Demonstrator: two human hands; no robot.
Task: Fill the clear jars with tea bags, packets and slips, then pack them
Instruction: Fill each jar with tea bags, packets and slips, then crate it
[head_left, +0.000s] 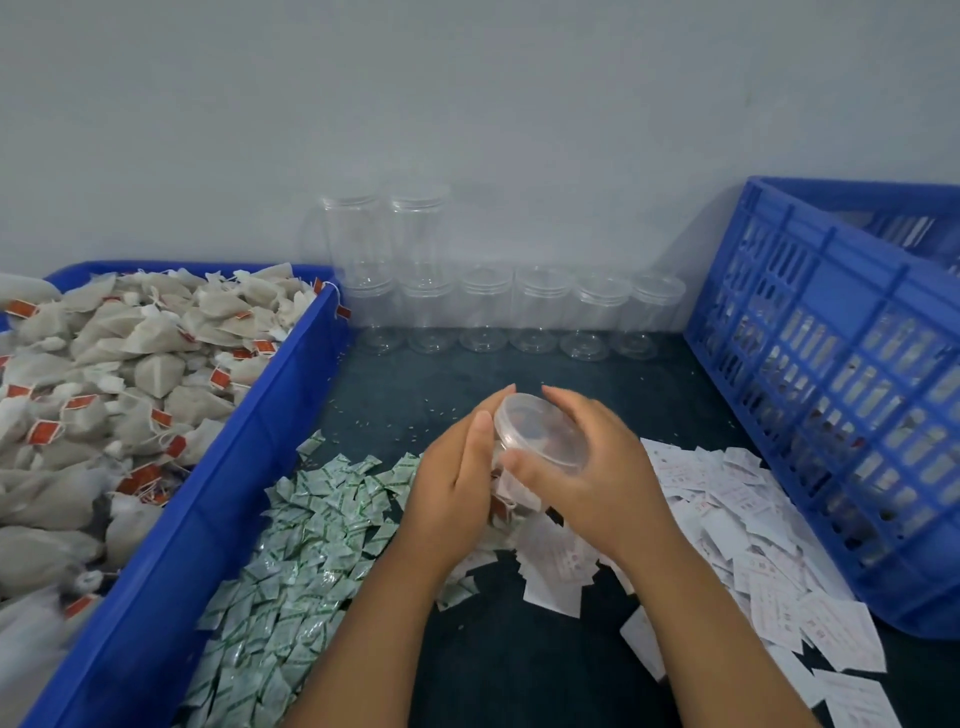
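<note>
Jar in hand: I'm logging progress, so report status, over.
Left hand holds jar, tea bags inside. Right hand grips lid on its mouth. Way to blue crate at right open.

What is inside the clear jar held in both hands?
Through the jar wall, pale tea bags show under the lid. The left hand and right hand cover the rest; a packet or slip inside cannot be seen.
</note>
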